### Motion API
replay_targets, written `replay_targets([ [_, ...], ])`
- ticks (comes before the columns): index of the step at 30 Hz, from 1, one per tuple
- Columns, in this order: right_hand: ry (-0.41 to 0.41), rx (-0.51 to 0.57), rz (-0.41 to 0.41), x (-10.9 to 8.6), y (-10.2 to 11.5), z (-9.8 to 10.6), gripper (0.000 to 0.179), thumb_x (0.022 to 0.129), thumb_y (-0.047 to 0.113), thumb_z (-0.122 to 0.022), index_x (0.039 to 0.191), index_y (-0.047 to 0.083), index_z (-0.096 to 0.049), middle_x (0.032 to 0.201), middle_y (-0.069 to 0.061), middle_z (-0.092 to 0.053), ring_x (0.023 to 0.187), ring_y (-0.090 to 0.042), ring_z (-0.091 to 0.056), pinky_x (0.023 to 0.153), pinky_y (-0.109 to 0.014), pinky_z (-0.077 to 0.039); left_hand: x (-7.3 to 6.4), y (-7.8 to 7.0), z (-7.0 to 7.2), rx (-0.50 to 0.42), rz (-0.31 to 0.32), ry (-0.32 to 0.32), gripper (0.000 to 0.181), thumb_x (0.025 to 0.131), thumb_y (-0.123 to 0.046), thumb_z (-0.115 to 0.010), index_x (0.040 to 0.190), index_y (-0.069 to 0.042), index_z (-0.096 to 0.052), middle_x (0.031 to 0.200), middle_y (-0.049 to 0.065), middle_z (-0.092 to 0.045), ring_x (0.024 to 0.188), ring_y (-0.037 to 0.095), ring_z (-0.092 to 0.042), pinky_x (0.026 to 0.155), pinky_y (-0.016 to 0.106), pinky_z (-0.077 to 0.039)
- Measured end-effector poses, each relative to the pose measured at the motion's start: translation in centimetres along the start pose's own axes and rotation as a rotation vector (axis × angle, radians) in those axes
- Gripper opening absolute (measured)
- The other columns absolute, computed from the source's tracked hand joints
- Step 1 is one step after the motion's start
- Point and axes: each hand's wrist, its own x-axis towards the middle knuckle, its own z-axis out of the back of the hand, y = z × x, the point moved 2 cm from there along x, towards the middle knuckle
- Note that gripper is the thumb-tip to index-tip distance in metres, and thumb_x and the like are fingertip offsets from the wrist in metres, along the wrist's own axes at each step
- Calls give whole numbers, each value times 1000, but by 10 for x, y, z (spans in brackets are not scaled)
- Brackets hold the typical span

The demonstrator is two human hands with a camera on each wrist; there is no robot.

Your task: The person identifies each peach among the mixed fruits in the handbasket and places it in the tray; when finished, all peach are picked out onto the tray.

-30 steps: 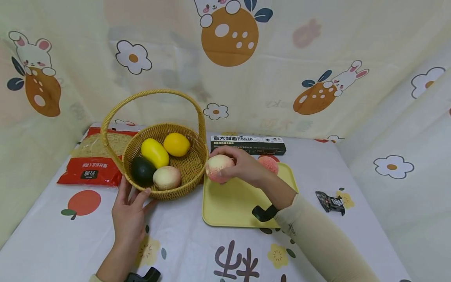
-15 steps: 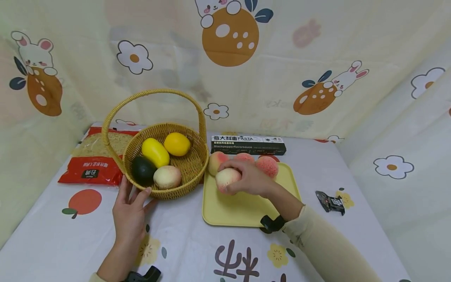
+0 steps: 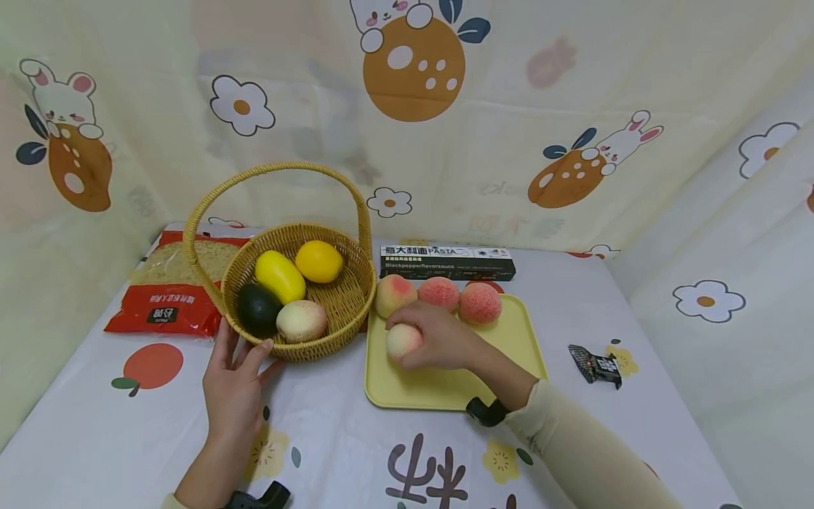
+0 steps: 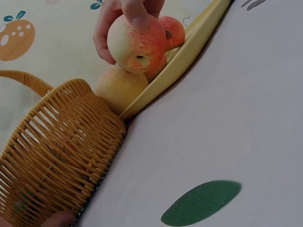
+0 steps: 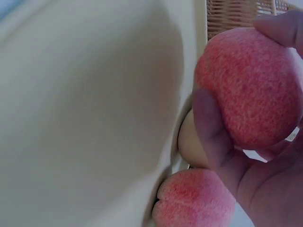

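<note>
My right hand (image 3: 439, 339) grips a peach (image 3: 403, 342) over the front of the yellow tray (image 3: 413, 389). Its thumb and fingers wrap the fruit, whose red side (image 5: 251, 85) fills much of the right wrist view. Three more peaches sit in a row along the tray's back: a paler one (image 3: 393, 295), then two redder ones (image 3: 439, 292). With fingers spread and fairly straight, my left hand (image 3: 235, 382) rests against the lower front of the wicker basket (image 3: 346, 311). Inside the basket lie two yellow fruits (image 3: 280, 276), a dark green fruit (image 3: 257, 311) and a pale peach (image 3: 302, 322).
A black pasta box (image 3: 448, 263) lies behind the tray. To the left, a red bag of noodles (image 3: 165, 304) is partly behind the basket. A small black packet (image 3: 596, 366) is at the right. The tall basket handle (image 3: 280, 167) arches up; a patterned curtain closes the back.
My right hand has carried the peach from beside the basket's rim toward the front of the tray, uncovering the peaches behind. The left hand and basket stay put.
</note>
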Motion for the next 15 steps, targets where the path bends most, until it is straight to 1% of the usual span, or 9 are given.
replay_targets([
  [2,15,-51,-14,0,3,-3,47,75,26,-82,120,21,-73,122,0,-68,105,-16,-60,90,-32,-54,0,0,0,-1,2,3,81,104,-16,-68,162,-54,-25,176,-14,-24,160,22,-37,94,40,-59],
  [6,41,-133,-28,2,9,-8,49,75,26,-81,123,20,-72,127,-5,-66,109,-21,-59,93,-37,-53,0,0,0,-6,3,6,81,104,-16,-68,161,-55,-26,176,-14,-24,159,22,-37,94,40,-59],
  [9,54,-168,-39,4,14,-12,53,74,24,-82,125,19,-72,130,-9,-64,109,-25,-59,95,-41,-53,1,0,1,-12,1,5,81,104,-15,-68,161,-55,-27,175,-14,-25,159,22,-37,94,40,-60],
  [15,44,-213,-80,7,18,-20,58,71,25,-82,128,21,-72,132,-12,-62,108,-27,-58,91,-40,-53,2,2,1,-22,-4,12,81,104,-15,-68,161,-54,-27,176,-14,-25,160,22,-37,94,41,-60],
])
